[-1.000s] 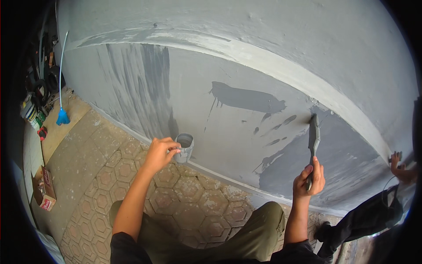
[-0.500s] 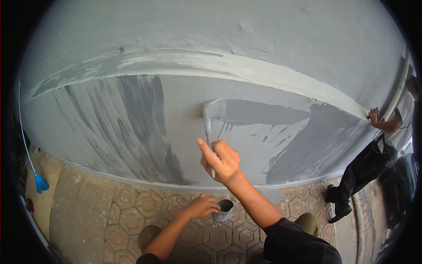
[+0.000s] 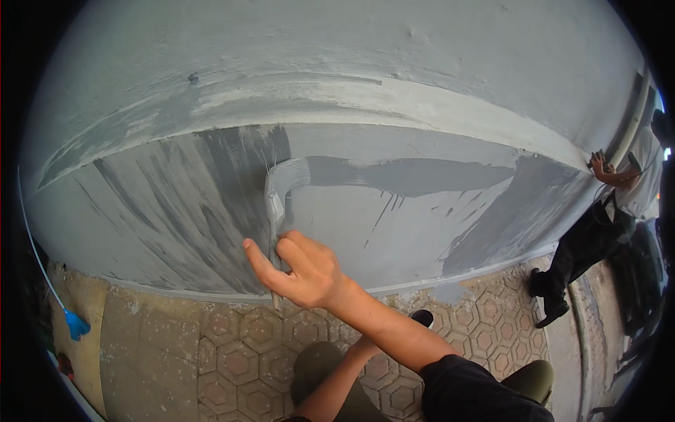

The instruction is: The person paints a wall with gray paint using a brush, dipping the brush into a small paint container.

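My right hand (image 3: 302,271) grips the handle of a paintbrush (image 3: 275,200), with the forefinger pointing up and left. The wide bristles, loaded with grey paint, press on the grey wall (image 3: 380,225) at the left end of a wet grey band (image 3: 408,176). Thin drips run down below that band. Lower down, my left hand (image 3: 365,346) passes behind my right forearm, so its fingers are hidden. Beyond the forearm a dark rounded shape (image 3: 422,318) peeks out; whether it is the paint cup I cannot tell.
Hexagonal paving (image 3: 260,359) meets the wall's foot. A blue broom (image 3: 76,325) leans at the far left. At the right another person (image 3: 587,246) in dark trousers stands with a hand on the wall, beside a pipe (image 3: 633,119) and a dark vehicle (image 3: 640,281).
My right hand has drawn the brush leftward, lengthening the grey band to the dark streaks. My left hand has moved right, behind the right forearm. The cup's grey side no longer shows.
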Tool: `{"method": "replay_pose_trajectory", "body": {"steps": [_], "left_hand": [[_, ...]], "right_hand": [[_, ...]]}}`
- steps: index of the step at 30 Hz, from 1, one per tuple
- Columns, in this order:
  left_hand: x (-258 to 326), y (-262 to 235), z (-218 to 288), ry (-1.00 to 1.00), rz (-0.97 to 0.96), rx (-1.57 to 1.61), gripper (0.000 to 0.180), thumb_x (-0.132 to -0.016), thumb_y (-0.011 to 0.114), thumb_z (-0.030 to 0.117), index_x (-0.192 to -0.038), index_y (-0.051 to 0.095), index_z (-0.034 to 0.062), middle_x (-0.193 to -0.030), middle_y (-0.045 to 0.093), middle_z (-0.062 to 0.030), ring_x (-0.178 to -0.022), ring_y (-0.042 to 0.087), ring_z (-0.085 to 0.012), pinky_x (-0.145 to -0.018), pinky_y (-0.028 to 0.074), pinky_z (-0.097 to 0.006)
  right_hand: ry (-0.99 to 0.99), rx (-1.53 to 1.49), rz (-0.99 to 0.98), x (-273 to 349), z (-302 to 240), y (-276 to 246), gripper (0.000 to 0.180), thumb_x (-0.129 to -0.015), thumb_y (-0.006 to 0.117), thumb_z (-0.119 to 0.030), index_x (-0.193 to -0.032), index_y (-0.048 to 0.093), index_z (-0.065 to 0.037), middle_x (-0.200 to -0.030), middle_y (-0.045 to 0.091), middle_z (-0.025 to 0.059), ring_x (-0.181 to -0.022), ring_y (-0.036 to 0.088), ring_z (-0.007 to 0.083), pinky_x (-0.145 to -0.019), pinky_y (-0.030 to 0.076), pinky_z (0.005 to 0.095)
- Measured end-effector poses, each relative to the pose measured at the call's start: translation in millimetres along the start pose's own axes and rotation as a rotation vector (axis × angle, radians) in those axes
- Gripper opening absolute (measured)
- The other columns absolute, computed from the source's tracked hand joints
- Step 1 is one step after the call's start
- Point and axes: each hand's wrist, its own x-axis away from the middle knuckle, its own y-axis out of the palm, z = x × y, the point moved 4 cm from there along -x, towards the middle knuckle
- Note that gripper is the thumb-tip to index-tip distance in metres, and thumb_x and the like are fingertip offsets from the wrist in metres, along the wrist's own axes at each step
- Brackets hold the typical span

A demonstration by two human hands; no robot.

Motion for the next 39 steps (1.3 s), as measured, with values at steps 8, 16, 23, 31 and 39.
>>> {"method": "replay_pose_trajectory", "body": {"steps": [8,16,23,31,39], "left_hand": [[12,-29,79,-0.017,0.138,-0.102,0.038,-0.096,0.078,0.023,-0.124,0.064,0.0012,-0.125,0.066,-0.013,-0.119,0.059,-0.0246,-0.103,0.048,-0.043],[21,-54,105,0.051,0.059,-0.819,0.018,-0.1,0.07,0.027,-0.107,0.081,0.0153,-0.109,0.075,-0.0012,-0.101,0.068,-0.0252,-0.096,0.043,-0.042],[69,-68,72,-0.118,0.119,-0.716,0.019,-0.097,0.074,0.029,-0.106,0.082,0.014,-0.1,0.075,-0.0018,-0.093,0.068,-0.0242,-0.095,0.042,-0.039],[62,-91,54,-0.134,-0.017,-0.839,0.016,-0.095,0.076,0.027,-0.103,0.083,0.0143,-0.097,0.075,-0.0019,-0.09,0.069,-0.0259,-0.093,0.043,-0.041],[49,-97,50,-0.13,0.143,-0.776,0.014,-0.095,0.075,0.025,-0.101,0.083,0.0158,-0.097,0.075,-0.0027,-0.088,0.07,-0.0266,-0.092,0.045,-0.043]], "right_hand": [[0.111,-0.079,0.068,-18,-13,-17,0.029,-0.074,0.08,-0.005,-0.102,0.071,-0.002,-0.074,0.043,0.005,-0.061,0.049,0.0178,-0.05,0.04,0.0316],[0.23,-0.268,0.088,9,35,-38,0.023,-0.089,0.078,0.002,-0.112,0.072,0.002,-0.074,0.053,0.0085,-0.06,0.056,0.0223,-0.055,0.047,0.0362],[0.478,-0.163,0.157,93,121,-163,0.02,-0.098,0.068,0.002,-0.117,0.072,0.008,-0.091,0.077,0.0164,-0.071,0.075,0.0197,-0.064,0.056,0.0269],[0.511,0.238,0.408,134,154,-331,0.026,-0.108,0.06,-0.006,-0.128,0.068,0.009,-0.094,0.077,0.0159,-0.072,0.073,0.0155,-0.061,0.055,0.0253],[0.439,0.748,0.205,118,149,-307,0.022,-0.106,0.062,-0.001,-0.125,0.072,0.002,-0.093,0.074,0.0128,-0.072,0.072,0.0147,-0.062,0.056,0.0284]]}}
